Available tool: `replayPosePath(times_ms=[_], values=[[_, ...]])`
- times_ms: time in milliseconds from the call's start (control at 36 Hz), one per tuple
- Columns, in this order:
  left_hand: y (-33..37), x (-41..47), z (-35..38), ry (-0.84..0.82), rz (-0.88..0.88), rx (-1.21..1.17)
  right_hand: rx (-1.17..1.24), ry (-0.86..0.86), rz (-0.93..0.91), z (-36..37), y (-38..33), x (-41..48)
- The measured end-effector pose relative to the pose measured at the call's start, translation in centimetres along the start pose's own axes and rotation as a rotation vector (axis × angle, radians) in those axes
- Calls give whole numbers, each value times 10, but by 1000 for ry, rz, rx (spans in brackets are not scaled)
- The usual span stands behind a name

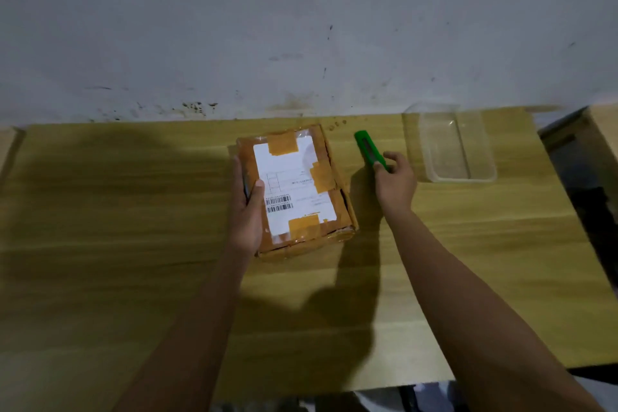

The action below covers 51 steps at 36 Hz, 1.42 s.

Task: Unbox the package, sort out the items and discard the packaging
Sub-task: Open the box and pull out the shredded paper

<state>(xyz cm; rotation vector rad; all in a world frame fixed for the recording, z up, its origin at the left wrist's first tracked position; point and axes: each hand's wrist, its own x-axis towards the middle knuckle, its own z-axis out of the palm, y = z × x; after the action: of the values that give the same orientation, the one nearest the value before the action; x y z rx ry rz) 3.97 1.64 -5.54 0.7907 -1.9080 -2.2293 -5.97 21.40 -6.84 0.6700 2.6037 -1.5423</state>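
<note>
A taped brown cardboard package point(329, 174) with a white shipping label lies flat on the wooden table point(485, 244), near the wall. My left hand point(247, 207) grips its left edge, thumb resting on the label. To the right of the package lies a green utility knife point(368, 147); my right hand point(394, 182) closes its fingers around the knife's near end. No blade shows.
A clear, empty plastic container point(458, 147) stands at the back right of the table. A grey stained wall point(301, 27) runs behind the table. Dark floor and another piece of furniture point(568, 144) lie past the table's right edge.
</note>
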Motion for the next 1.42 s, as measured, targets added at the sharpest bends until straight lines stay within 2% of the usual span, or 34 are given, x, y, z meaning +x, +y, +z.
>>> replayPosePath(times_ms=[306,444,528,583,667,722,778,861,1000,1139,1306,1417], values=[[-1,11,-2,-85,110,135,-212,50,-134,14,-14,44],[5,9,-2,-62,97,183,-294,61,-176,13,-18,45],[7,4,-4,-1,83,246,-219,72,-241,11,-26,32],[4,-5,-8,28,83,288,-170,2,-375,16,-38,21],[-4,-33,-8,19,30,278,-129,-253,-577,29,-56,12],[-14,-59,-6,29,20,232,-178,-420,-645,36,-61,11],[-25,-79,-2,44,20,206,-238,-478,-682,39,-61,11],[-29,-84,-1,78,-2,194,-259,-430,-704,33,-57,8],[-23,-69,-21,29,-38,209,-296,-250,-718,11,-34,-5],[-7,-49,-28,219,-9,214,-326,-113,-731,-8,-4,-43],[-2,-39,-18,308,-12,240,-227,6,-493,-18,10,-94],[-5,-57,-15,255,-13,237,-87,49,-288,-19,8,-111]])
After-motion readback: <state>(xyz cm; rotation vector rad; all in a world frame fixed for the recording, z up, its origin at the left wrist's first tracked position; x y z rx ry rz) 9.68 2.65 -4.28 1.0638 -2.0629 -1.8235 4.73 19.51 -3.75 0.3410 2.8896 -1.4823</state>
